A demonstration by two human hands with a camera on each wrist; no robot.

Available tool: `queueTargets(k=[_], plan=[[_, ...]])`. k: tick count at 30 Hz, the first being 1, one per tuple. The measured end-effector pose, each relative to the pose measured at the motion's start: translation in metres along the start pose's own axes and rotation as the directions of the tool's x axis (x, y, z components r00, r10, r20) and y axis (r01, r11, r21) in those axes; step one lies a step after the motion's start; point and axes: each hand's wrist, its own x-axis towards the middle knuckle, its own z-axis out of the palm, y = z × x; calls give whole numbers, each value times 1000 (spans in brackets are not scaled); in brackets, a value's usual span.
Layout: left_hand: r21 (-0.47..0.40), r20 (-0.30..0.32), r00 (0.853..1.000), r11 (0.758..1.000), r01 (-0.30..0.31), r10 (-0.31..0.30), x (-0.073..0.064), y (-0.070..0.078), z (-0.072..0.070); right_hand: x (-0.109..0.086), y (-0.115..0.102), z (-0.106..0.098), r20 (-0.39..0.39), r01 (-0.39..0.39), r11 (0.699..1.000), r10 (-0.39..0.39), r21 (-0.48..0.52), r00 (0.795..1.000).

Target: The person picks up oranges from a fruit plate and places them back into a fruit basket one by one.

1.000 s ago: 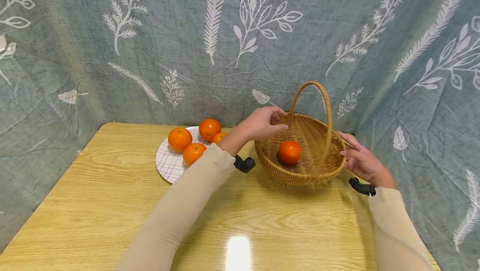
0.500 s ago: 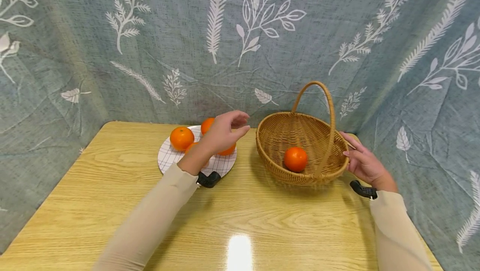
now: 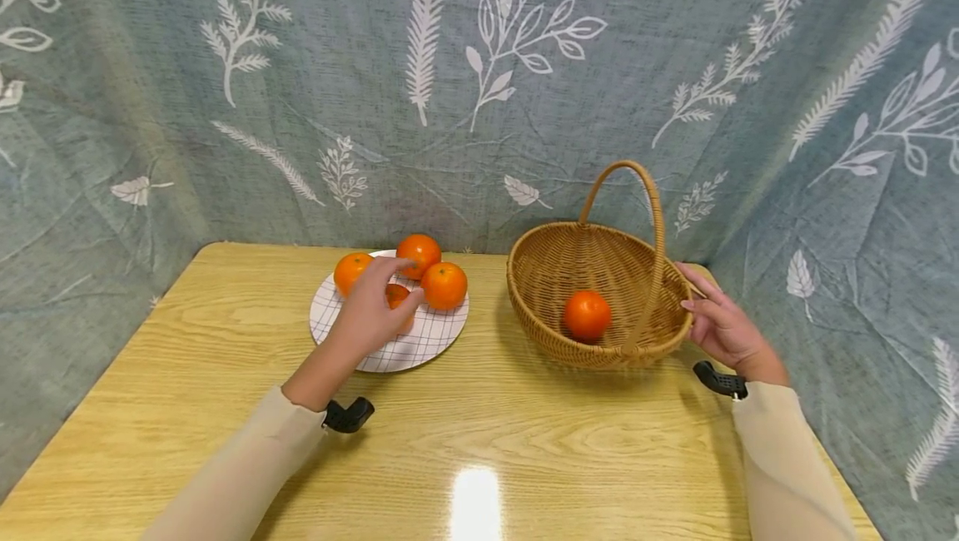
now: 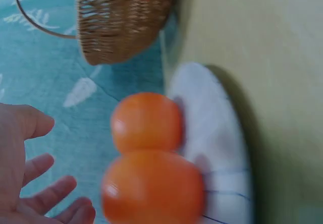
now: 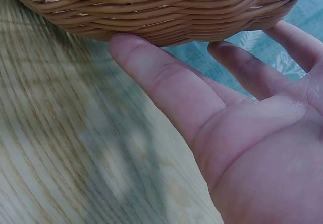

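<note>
My left hand (image 3: 367,308) hovers over a round white checked plate (image 3: 430,337), thumb and fingers spread apart with nothing between them. Under and beside it lie several oranges: a partly covered orange (image 3: 399,298) below the hand, a left orange (image 3: 350,273), a back orange (image 3: 419,253) and a right orange (image 3: 444,285). In the left wrist view, the fingers (image 4: 48,196) stand apart from two oranges. My right hand (image 3: 722,325) touches the right side of a wicker basket (image 3: 550,266) with extended fingers. One orange (image 3: 588,315) sits inside the basket.
The basket's tall arched handle (image 3: 656,241) rises over its right part. Behind the wooden table (image 3: 524,449) hangs a blue-green curtain (image 3: 337,91) with white leaf patterns, close to the table's back edge.
My left hand has moved left from over the basket to over the plate. The orange in the basket has rolled slightly towards the front right. My right hand has stayed at the basket.
</note>
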Motion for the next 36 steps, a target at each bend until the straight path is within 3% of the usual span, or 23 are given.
queueTargets(k=[5,12,25,36], plan=[[55,-47,998,997,50,-47,-14,-18,0,0,2,1,-3,10,1000,-9,9,1000],[64,-22,991,989,136,-135,-26,-32,2,-2,2,2,-12,3,1000,-3,14,1000],[-14,6,975,975,221,-221,-25,-45,9,1,6,0,18,33,999,-33,31,999],[-24,1,979,978,205,-205,-22,-51,11,1,7,0,24,37,999,-38,39,999]])
